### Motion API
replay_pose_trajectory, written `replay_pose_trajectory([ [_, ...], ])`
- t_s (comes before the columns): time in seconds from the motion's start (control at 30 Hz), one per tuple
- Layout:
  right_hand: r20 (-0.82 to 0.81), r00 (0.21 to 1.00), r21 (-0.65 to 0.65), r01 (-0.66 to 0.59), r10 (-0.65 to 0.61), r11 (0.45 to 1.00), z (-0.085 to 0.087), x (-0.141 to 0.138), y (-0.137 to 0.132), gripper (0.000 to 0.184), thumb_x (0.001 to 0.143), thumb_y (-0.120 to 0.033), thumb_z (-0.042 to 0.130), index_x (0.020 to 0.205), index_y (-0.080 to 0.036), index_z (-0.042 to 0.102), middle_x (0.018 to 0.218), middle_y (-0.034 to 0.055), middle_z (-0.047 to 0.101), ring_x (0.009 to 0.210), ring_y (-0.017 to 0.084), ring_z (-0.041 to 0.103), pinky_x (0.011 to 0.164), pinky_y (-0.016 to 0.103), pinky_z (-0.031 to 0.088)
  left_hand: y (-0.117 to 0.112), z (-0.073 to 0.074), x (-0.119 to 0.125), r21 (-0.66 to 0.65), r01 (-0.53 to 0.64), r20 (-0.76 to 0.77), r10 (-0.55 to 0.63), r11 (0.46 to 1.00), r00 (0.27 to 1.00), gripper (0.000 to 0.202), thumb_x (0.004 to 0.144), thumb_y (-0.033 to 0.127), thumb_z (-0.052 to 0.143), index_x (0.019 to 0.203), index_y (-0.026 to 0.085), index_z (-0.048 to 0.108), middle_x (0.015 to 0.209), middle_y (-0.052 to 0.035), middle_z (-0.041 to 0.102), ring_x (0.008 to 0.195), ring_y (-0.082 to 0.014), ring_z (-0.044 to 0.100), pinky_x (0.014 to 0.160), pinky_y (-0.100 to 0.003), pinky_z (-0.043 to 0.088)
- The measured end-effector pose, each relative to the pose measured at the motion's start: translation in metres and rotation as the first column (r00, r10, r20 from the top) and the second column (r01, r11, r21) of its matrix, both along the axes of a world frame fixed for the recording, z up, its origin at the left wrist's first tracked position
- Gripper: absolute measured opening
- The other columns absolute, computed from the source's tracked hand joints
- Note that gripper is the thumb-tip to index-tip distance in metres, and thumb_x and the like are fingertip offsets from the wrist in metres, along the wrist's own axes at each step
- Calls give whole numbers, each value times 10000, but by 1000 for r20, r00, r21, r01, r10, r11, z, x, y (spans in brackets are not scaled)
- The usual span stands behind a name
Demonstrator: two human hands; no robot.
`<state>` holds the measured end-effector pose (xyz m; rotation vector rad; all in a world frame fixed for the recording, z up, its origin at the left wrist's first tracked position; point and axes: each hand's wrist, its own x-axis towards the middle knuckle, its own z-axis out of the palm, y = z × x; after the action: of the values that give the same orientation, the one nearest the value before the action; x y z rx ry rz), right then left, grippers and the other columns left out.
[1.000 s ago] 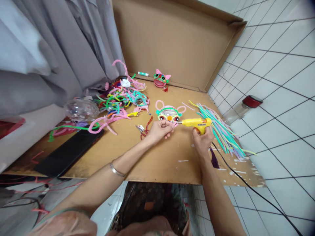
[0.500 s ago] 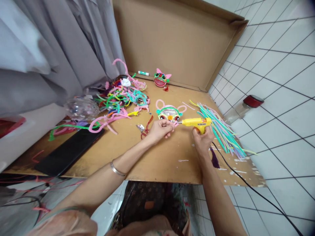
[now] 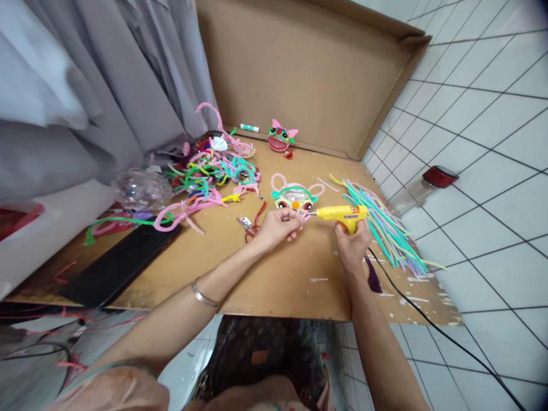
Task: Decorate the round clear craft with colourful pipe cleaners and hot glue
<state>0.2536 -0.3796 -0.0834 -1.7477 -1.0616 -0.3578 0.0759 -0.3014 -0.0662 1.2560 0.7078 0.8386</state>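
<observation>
My right hand (image 3: 353,245) is wrapped round the handle of a yellow hot glue gun (image 3: 340,213), its nozzle pointing left. In a pinch, my left hand (image 3: 282,227) holds a small pink pipe cleaner piece (image 3: 306,217) right at the nozzle tip; the fingers partly hide it. Just beyond the left hand lies a pipe cleaner animal face (image 3: 294,194) with pink loop ears, a green band and big dark eyes. Red-handled pliers (image 3: 248,226) rest on the table to the left of that hand.
Loose pipe cleaners (image 3: 381,222) lie at the right, beside a purple tassel (image 3: 374,277) and the black cord (image 3: 419,311). A tangled pipe cleaner pile (image 3: 214,171) and a black phone-like slab (image 3: 122,262) occupy the left. A finished-looking face (image 3: 280,137) stands by the cardboard (image 3: 308,74).
</observation>
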Motion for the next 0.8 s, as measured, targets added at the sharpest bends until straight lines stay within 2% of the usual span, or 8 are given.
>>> replay_pose_trajectory([
  [0.2, 19, 994, 1, 110, -110, 994, -4, 12, 3, 186, 711, -362, 571, 794, -195, 561, 780, 43, 576, 721, 203, 519, 709, 340, 439, 0, 1, -1, 2, 15, -8, -15, 1000, 1000, 126, 652, 248, 685, 685, 142, 626, 560, 24, 605, 402, -38, 472, 385, -151, 357],
  [0.4, -54, 950, -153, 297, -309, 942, -13, 46, 3, 290, 634, -456, 652, 733, -201, 555, 718, 42, 556, 706, 235, 505, 718, 392, 437, 0, -2, -1, 7, 3, 6, -3, 1000, 1000, 172, 636, 285, 704, 699, 143, 629, 576, 21, 616, 404, -38, 468, 391, -154, 358],
  [0.5, -51, 923, -207, 364, -382, 908, -18, 56, 1, 380, 622, -435, 691, 865, -158, 597, 845, 103, 594, 800, 274, 539, 769, 419, 439, -1, -2, 0, -4, 10, 4, -10, 1000, 1000, 202, 618, 304, 722, 693, 142, 626, 570, 23, 610, 401, -38, 460, 386, -155, 353],
  [0.6, -39, 913, -297, 377, -406, 877, -23, 61, 3, 482, 622, -397, 727, 989, -115, 595, 988, 169, 600, 909, 307, 550, 823, 438, 436, -2, -2, -1, -13, 41, -15, -41, 999, 999, 235, 608, 328, 741, 696, 140, 631, 584, 21, 614, 406, -40, 467, 381, -156, 350],
  [0.7, -18, 916, -393, 363, -401, 845, -24, 60, 3, 476, 644, -369, 738, 1003, -90, 596, 1031, 210, 601, 969, 337, 546, 855, 466, 425, -3, -3, -3, -20, 74, -46, -74, 997, 996, 258, 604, 345, 754, 699, 139, 632, 596, 18, 616, 423, -46, 486, 390, -159, 365],
  [0.8, 84, 910, -374, 405, -405, 834, -19, 48, 1, 413, 678, -310, 710, 1002, -79, 598, 1057, 238, 600, 1023, 365, 528, 903, 517, 383, -2, -4, -4, -23, 76, -35, -77, 997, 996, 285, 600, 378, 751, 704, 145, 625, 615, 16, 628, 424, -48, 492, 390, -162, 370],
])
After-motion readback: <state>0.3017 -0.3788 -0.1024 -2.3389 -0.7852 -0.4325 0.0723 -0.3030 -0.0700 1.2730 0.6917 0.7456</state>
